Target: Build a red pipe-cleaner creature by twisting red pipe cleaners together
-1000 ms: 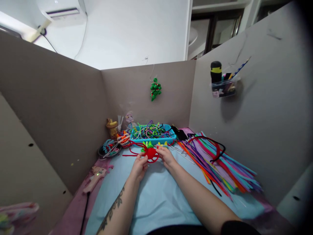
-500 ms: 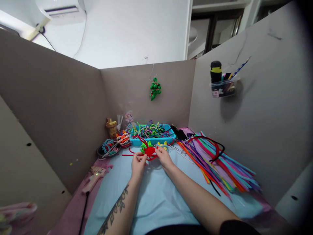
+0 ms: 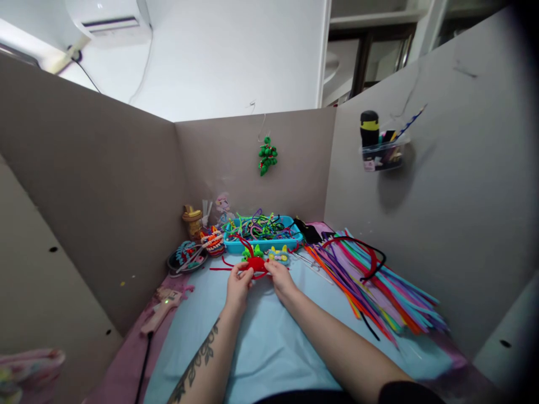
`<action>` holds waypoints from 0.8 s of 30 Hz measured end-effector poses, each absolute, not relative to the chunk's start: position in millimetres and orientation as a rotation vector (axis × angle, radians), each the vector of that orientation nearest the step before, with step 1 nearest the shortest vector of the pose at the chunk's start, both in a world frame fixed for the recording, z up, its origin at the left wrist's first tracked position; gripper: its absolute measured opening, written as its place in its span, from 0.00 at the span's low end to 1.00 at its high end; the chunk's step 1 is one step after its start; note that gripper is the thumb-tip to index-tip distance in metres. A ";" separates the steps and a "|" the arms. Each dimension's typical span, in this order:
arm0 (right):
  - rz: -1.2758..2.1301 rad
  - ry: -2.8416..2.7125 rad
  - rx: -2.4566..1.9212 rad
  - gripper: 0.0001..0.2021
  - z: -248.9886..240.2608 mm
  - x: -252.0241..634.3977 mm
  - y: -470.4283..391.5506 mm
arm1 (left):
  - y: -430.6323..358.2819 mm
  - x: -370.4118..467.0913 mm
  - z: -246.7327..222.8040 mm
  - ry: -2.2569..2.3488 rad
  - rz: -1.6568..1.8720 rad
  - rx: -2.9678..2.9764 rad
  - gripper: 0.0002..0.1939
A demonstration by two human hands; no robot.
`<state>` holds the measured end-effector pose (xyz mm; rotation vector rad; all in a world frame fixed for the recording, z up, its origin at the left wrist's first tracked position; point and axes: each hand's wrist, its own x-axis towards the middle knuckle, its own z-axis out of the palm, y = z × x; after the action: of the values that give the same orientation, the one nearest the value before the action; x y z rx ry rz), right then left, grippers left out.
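Note:
A red pipe-cleaner piece [image 3: 256, 264] with a dense middle and long loose strands is held between both hands above the blue cloth. My left hand [image 3: 239, 283] pinches its left side, and strands stick out to the left and up past the fingers. On its right side, my right hand [image 3: 278, 276] grips the edge with thumb and fingers. Just behind the red piece lie a green shape [image 3: 257, 251] and a yellow and blue shape [image 3: 278, 255].
A blue tray [image 3: 263, 245] of tangled pipe cleaners stands at the back. Many coloured pipe cleaners [image 3: 370, 280] lie at the right. A dark bowl [image 3: 187, 266] and a pink glue gun [image 3: 160, 312] are at the left. A green ornament [image 3: 267, 156] hangs behind.
My right hand has shifted slightly left and down, its fingers now lower on the red piece, which sits flatter. The whole view has tilted a little.

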<state>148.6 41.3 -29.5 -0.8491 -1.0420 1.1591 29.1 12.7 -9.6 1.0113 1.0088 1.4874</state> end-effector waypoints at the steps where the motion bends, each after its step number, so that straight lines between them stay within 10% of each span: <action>1: 1.177 -1.023 -0.851 0.16 -29.2 148.9 41.2 | 12.4 29.8 -9.6 1.021 1.484 1.038 0.22; 11: 1.012 -1.054 -0.908 0.16 -28.0 150.0 42.7 | 14.5 23.3 -18.4 1.444 1.644 1.591 0.17; 24: 0.929 -1.665 -0.752 0.10 3.0 174.2 29.7 | 14.1 13.7 -10.5 0.924 1.267 1.526 0.38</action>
<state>174.2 29.7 3.0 -0.7516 -1.6648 0.9288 13.7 14.1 -10.5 1.5263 0.9238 1.2667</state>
